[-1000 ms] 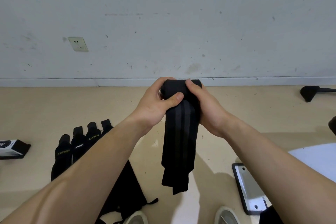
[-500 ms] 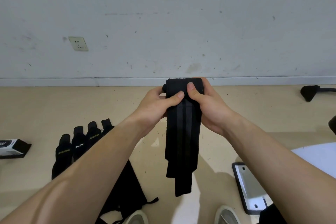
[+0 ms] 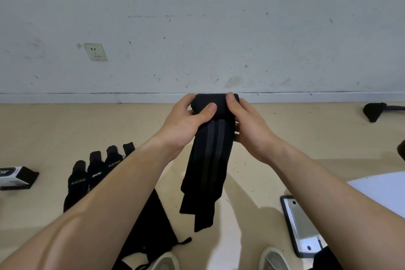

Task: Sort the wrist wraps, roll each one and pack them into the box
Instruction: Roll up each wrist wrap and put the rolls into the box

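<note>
Both my hands hold a black wrist wrap with grey stripes up in front of me. Its top end is wound into a roll between my left hand and my right hand, thumbs pressing on the roll. The loose tail hangs down toward the floor. Several more black wrist wraps with yellow lettering lie side by side on the floor at the left, partly hidden by my left forearm. A black and white box lies at the far left edge.
A black drawstring pouch lies on the beige floor under my left arm. A flat grey tray with a black rim sits at the lower right. My shoes show at the bottom. A black object lies far right by the white wall.
The roll at the top has grown slightly and the hanging tail has shortened and swung a little to the left. My hands stay at the same height.
</note>
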